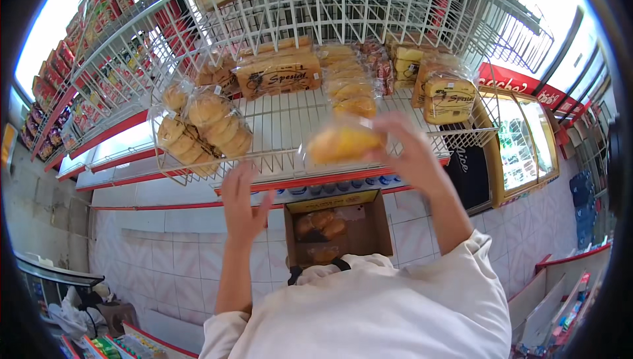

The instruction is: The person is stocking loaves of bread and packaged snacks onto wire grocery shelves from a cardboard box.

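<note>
My right hand [408, 154] grips a plastic-wrapped yellow bun [341, 144], blurred by motion, over the front edge of a white wire shelf [282, 121]. Behind it runs a row of similar wrapped buns [348, 79]. My left hand [245, 203] holds nothing; its fingers are apart, just below the shelf's front rail. Nearest to it are bags of round rolls [220, 121] at the shelf's left corner. Farther back stand packs of sliced bread [279, 74], and another bread pack [449, 99] sits toward the right.
Below the shelf, an open cardboard box [373, 230] on the tiled floor [193, 260] holds a few wrapped buns [321, 225]. A tall white wire rack wall [341, 8] rises behind. Snack packets [54, 72] hang at left; a glass display case [519, 141] stands at right.
</note>
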`<state>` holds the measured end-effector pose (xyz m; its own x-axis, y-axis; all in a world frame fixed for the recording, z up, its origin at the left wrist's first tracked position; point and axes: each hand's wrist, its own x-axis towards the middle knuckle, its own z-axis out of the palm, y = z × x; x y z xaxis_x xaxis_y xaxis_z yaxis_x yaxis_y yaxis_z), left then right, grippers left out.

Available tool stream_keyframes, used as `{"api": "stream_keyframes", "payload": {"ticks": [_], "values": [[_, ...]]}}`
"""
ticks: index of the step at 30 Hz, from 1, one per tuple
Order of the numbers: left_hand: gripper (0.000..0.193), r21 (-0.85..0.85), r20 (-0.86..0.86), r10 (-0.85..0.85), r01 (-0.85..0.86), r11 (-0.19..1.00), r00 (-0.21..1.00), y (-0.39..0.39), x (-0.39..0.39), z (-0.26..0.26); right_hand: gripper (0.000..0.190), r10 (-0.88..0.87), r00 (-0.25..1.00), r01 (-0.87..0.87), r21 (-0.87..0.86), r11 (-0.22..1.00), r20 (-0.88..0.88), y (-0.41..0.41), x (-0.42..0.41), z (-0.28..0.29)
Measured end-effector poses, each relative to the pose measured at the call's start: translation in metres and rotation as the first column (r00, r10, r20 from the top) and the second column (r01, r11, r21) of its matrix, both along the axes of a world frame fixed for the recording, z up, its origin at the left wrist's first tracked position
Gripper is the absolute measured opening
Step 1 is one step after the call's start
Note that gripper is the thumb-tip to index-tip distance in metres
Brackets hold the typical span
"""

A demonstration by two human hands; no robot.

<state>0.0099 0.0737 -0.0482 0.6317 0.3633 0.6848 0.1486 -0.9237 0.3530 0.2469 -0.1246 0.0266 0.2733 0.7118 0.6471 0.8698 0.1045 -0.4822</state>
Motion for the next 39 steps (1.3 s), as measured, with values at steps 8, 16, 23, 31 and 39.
{"api": "stream_keyframes", "payload": {"ticks": [8, 16, 23, 31, 39], "values": [[0.034, 0.304, 0.083, 0.186, -0.203, 0.931, 0.979, 0.060, 0.037, -0.033, 0.054, 0.018, 0.997, 0.029, -0.628, 0.778, 0.069, 0.063, 0.108, -0.015], [0.039, 0.312, 0.170, 0.226, -0.270, 0.911, 0.959, 0.073, 0.045, -0.055, 0.053, 0.137, 0.958, 0.047, -0.610, 0.791, 0.252, 0.082, 0.124, -0.048], [0.042, 0.349, 0.196, 0.252, -0.307, 0.885, 0.948, 0.080, 0.047, -0.064, 0.045, -0.179, 0.959, 0.056, -0.477, 0.877, -0.218, 0.092, 0.128, 0.029], [0.045, 0.431, 0.314, 0.296, -0.414, 0.802, 0.902, 0.089, 0.053, -0.079, 0.042, -0.190, 0.975, 0.222, -0.433, 0.874, 0.117, 0.186, 0.222, 0.029], [0.047, 0.471, 0.267, 0.322, -0.415, 0.779, 0.908, 0.090, 0.051, -0.080, 0.050, -0.223, 0.973, 0.180, -0.397, 0.900, -0.066, 0.275, 0.318, -0.055]]}}
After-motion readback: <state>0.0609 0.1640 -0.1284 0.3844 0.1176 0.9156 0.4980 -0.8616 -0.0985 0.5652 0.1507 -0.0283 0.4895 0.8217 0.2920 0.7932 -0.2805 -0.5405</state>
